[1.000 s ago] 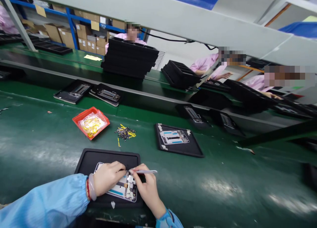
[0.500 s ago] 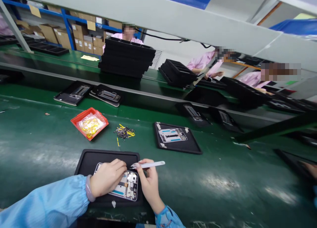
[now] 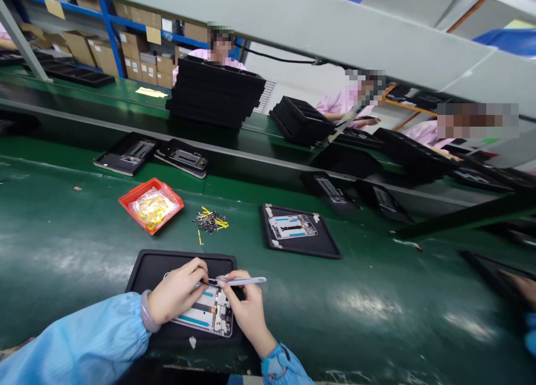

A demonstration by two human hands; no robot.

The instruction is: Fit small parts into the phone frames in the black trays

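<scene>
An opened phone frame (image 3: 195,319), with blue strips and a circuit board, lies on a black foam tray (image 3: 153,262) in front of me. Across its left part rests my left hand (image 3: 178,292), fingers pinched together at the frame's upper edge; whatever they hold is too small or hidden to name. My right hand (image 3: 250,312) is closed around white tweezers (image 3: 247,281), held nearly level above the frame's top right. The tweezer tips point left and meet the left fingertips.
Beyond the tray are a red bin (image 3: 151,206) of bagged yellow parts and a loose pile of small black and yellow parts (image 3: 211,221). Another phone frame (image 3: 292,226) lies on a black tray to the right. A co-worker's hand (image 3: 521,287) shows at the right edge.
The tweezers lifted and drew right, then came back left to my left fingertips. My left hand has shifted slightly up and left, uncovering more of the phone frame. A co-worker's hand and tray appeared at right.
</scene>
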